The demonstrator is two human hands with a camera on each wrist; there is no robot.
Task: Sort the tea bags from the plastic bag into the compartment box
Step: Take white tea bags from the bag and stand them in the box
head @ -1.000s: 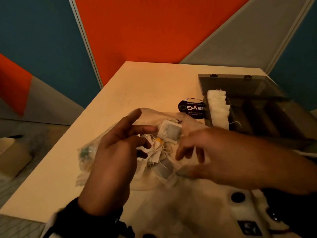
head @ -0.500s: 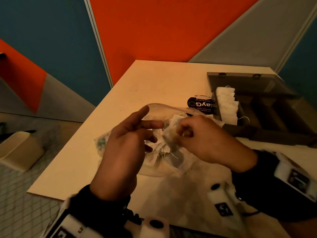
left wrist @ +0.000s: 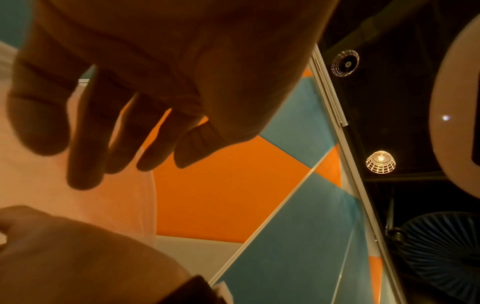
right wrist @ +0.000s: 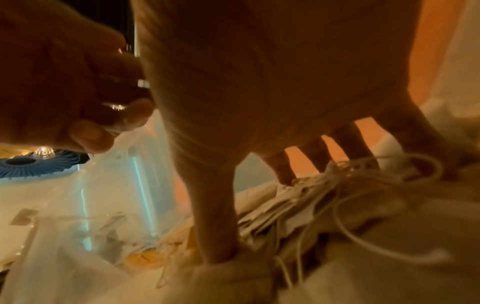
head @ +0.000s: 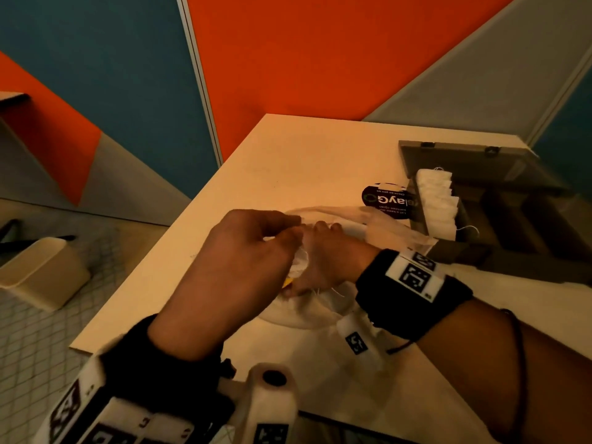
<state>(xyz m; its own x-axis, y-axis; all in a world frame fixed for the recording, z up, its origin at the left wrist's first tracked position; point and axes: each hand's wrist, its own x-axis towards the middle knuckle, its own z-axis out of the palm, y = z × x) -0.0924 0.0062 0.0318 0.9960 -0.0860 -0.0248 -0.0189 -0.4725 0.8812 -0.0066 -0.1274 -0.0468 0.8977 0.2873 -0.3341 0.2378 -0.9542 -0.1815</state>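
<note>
A clear plastic bag [head: 381, 219] lies on the table with a tangle of white tea bags [right wrist: 311, 207] and strings inside. My left hand [head: 293, 230] pinches the bag's upper film and holds its mouth up; the pinch shows in the right wrist view [right wrist: 106, 129]. My right hand [head: 307, 261] is inside the bag, thumb and fingers spread over a clump of tea bags [right wrist: 254, 218] and gripping it. The dark compartment box [head: 480, 251] stands open at the right. A row of white tea bags [head: 439, 203] fills its leftmost compartment.
A round black label [head: 386, 200] lies between the bag and the box. The box lid [head: 455, 155] stands up behind it. The table's left edge [head: 166, 251] runs close to my left arm. A beige bin [head: 41, 277] sits on the floor.
The tea bag held up between both hands is no longer in sight. My right hand has gone down into the bag, and my left hand has closed on the bag's film.
</note>
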